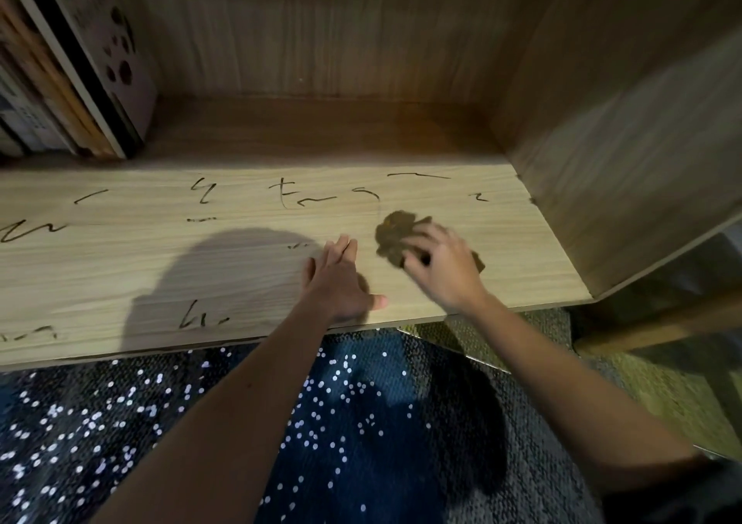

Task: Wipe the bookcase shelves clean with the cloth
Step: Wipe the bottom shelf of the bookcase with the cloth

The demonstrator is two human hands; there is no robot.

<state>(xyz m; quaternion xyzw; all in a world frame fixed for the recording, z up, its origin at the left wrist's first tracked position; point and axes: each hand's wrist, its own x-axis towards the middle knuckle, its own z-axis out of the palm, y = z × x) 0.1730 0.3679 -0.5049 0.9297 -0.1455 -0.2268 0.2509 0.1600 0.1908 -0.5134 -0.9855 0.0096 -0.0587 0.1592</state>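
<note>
So far left, a few books (68,81) lean together in the back corner of the shelf (120,258), and the front one has dark paw-print-ish blobs on its cover. The shelf itself is a pale woodgrain board with dark marker scribbles (305,199) all over it. They're along the left edge, across the middle toward the back, and a couple sit near the front lip. There's a big rounded shadow (225,278) across the middle of the board.

Just right of that shadow, the left hand (341,278) lies flat on the shelf. Its fingers (345,248) are straight and close together, pointing toward the back, with the thumb stuck out to the side near the front edge. It's holding nothing, just pressing on the wood.

Right beside it is the cloth (395,234), a brown crumpled wad sitting on the right part of the shelf, just in front of the squiggles there. The right hand (441,262) is on top of it with fingers (417,259) curled around the bunch, gripping it against the board. That hand's a bit blurry.

Past that, the bookcase's side panel (622,154) rises at the right end. Below the front edge is dark blue carpet (321,423) with white speckles, and a greenish patch (662,395) off to the right.
</note>
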